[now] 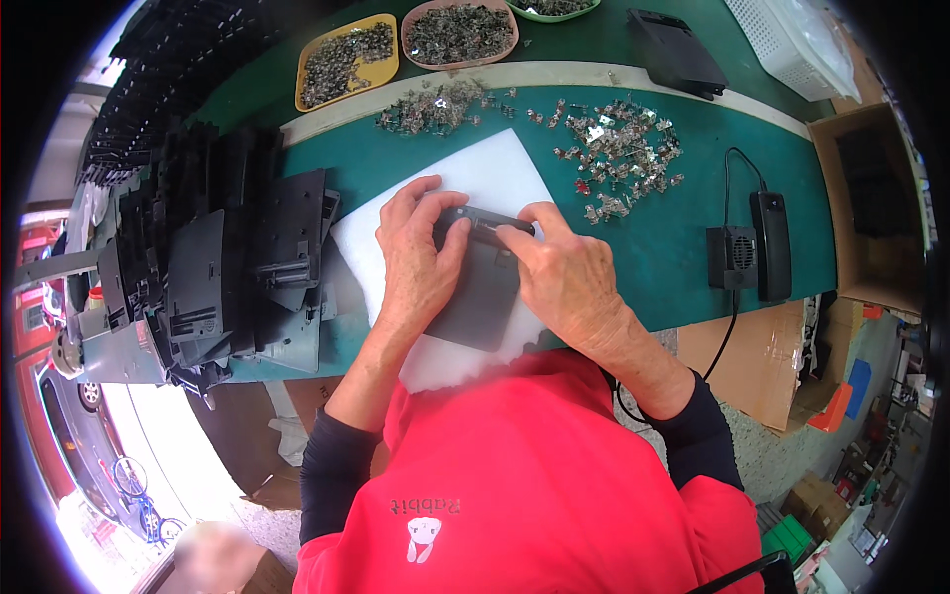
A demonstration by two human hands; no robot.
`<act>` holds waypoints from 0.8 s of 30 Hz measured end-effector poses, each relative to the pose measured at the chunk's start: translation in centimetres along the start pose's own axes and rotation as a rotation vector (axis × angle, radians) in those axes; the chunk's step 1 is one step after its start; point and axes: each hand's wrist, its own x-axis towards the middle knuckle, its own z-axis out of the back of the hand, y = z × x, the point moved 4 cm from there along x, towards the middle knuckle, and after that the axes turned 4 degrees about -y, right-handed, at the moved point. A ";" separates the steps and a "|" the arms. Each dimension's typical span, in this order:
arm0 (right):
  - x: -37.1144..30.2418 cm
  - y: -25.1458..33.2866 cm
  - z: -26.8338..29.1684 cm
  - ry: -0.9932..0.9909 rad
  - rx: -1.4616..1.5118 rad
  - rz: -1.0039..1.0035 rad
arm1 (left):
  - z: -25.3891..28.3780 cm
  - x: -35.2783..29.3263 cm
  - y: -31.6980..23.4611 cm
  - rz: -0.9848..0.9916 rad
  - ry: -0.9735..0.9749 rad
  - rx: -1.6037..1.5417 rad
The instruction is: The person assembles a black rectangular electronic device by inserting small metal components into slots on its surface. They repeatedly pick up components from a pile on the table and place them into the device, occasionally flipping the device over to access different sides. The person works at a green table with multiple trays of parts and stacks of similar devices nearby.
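Note:
A dark grey plastic panel lies on a white foam sheet in front of me. My left hand grips its upper left part, with the fingers curled over the far edge and the thumb on top. At the upper right of the panel is my right hand, its thumb and index finger closed on the raised far strip. Whether a small metal piece sits under those fingertips cannot be made out. Loose small metal clips are spread on the green table to the right of the foam, and another pile lies beyond it.
Dark plastic panels are stacked at the left. Yellow, pink and green trays of metal parts stand at the back. A black corded device, a white basket and cardboard boxes are at the right.

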 end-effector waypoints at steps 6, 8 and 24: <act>-0.1 0.4 -0.1 -0.035 0.004 -0.021 | -0.1 0.0 0.2 -0.004 -0.007 -0.014; 0.0 0.2 -0.2 -0.008 -0.009 -0.023 | -0.2 0.1 0.0 -0.007 -0.015 0.001; 0.0 -0.4 1.8 -0.045 0.003 0.104 | -0.7 0.1 -0.9 -0.030 -0.075 0.188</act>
